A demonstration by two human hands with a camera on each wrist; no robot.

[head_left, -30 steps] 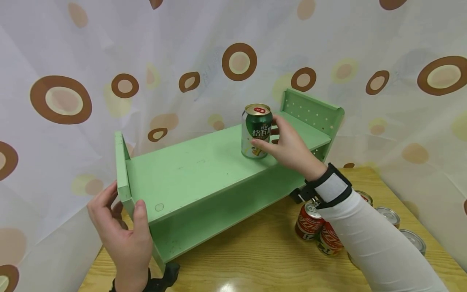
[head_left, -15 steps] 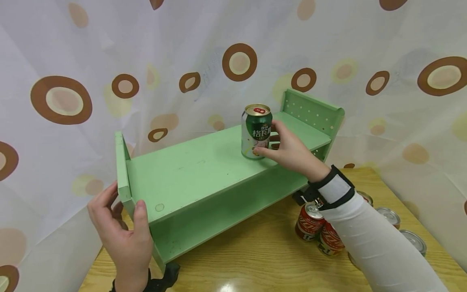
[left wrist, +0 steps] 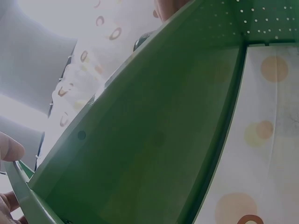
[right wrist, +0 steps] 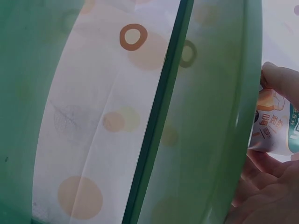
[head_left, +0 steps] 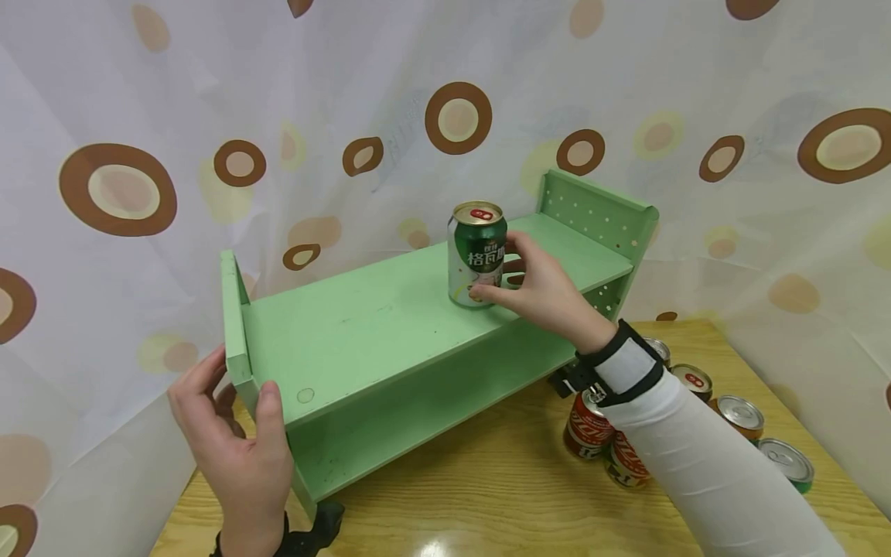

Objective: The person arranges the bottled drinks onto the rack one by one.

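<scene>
In the head view a green-and-white drink can (head_left: pixel 476 251) stands upright on the top board of a light green two-tier shelf (head_left: pixel 362 325). My right hand (head_left: pixel 546 294) holds the can from its right side, thumb in front and fingers behind. The right wrist view shows part of the can's printed side (right wrist: pixel 271 123) between thumb and fingers, past the shelf's edge. My left hand (head_left: pixel 237 452) grips the shelf's left end panel, the thumb on its near side and the other fingers round the outside. The left wrist view looks under the green board (left wrist: pixel 140 135).
Red cola cans (head_left: pixel 587 429) and several other cans (head_left: pixel 740 414) stand on the wooden table (head_left: pixel 501 495) at the right, partly behind my right sleeve. The shelf's right end panel (head_left: pixel 599 213) rises above the top board. A patterned curtain (head_left: pixel 390 62) hangs close behind.
The can and my right hand have moved a little to the left along the top board. More cans show beyond the right forearm. My left hand keeps its place.
</scene>
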